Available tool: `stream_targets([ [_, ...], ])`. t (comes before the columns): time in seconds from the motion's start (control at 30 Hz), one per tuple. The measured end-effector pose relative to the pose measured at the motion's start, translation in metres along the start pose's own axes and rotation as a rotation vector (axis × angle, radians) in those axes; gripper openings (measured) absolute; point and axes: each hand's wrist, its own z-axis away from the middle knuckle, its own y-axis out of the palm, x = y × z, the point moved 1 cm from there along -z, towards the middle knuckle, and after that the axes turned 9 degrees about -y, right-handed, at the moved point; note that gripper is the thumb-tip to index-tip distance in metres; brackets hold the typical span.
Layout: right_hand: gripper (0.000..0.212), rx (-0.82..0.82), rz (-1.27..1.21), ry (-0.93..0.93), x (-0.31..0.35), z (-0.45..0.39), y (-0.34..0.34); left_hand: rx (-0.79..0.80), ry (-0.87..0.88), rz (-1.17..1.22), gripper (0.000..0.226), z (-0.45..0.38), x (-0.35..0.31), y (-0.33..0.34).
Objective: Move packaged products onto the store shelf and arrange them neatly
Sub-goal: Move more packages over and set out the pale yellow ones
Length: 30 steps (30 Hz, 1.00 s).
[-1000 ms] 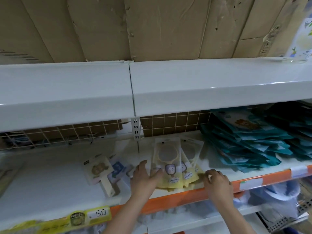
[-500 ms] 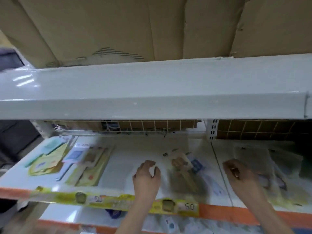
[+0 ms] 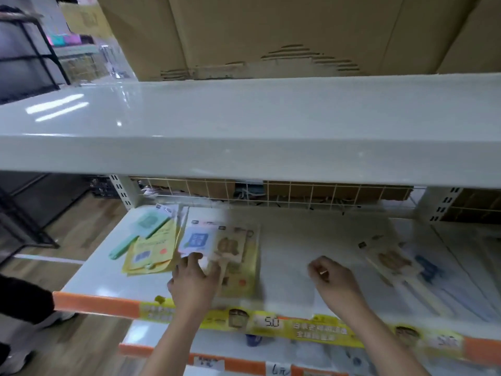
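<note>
Left hand (image 3: pixel 193 280) reaches flat onto the shelf (image 3: pixel 284 256), fingers spread and relaxed, tips touching the blue-and-tan packs (image 3: pixel 217 244) at its 12 o'clock. Right hand (image 3: pixel 332 278) hovers at 3 o'clock of it, fingers curled in; whether it pinches anything, I cannot tell. Yellow packs and a green brush pack (image 3: pixel 146 240) lie at 10 o'clock; blurred packs (image 3: pixel 393 263) sit far right. Since half a second ago the view has swung left and the left hand has reached the packs.
</note>
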Motion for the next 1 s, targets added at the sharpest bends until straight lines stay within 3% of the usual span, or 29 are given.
stream_targets([
  [0.23,0.012,0.163,0.083,-0.012,0.069,-0.009,0.084,0.027,0.031,-0.229,0.043,-0.041,0.042,-0.020],
  [0.37,0.035,0.196,0.130,0.017,0.104,-0.019,0.121,0.134,0.055,-0.254,0.021,-0.064,0.037,-0.026],
  [0.5,0.055,0.256,0.320,0.083,0.122,-0.028,0.144,0.190,-0.021,-0.252,0.027,-0.072,0.030,-0.028],
  [0.67,0.053,0.290,0.391,0.201,0.122,-0.032,0.145,0.327,-0.114,-0.088,0.049,-0.077,0.036,-0.025],
  [0.73,0.051,0.298,0.321,0.239,0.118,-0.030,0.140,0.363,-0.155,-0.008,0.046,-0.081,0.035,-0.025],
  [0.83,0.015,0.304,0.094,0.219,0.115,-0.029,0.137,0.317,-0.175,0.124,0.032,-0.091,0.038,-0.028],
  [0.87,0.011,0.300,0.040,0.216,0.115,-0.030,0.137,0.289,-0.173,0.168,0.027,-0.093,0.038,-0.029],
  [0.9,0.011,0.291,-0.031,0.222,0.114,-0.029,0.136,0.261,-0.168,0.203,0.022,-0.094,0.037,-0.029],
  [1.0,0.039,0.220,-0.237,0.277,0.105,-0.020,0.124,0.207,-0.162,0.294,0.026,-0.080,0.031,-0.027],
])
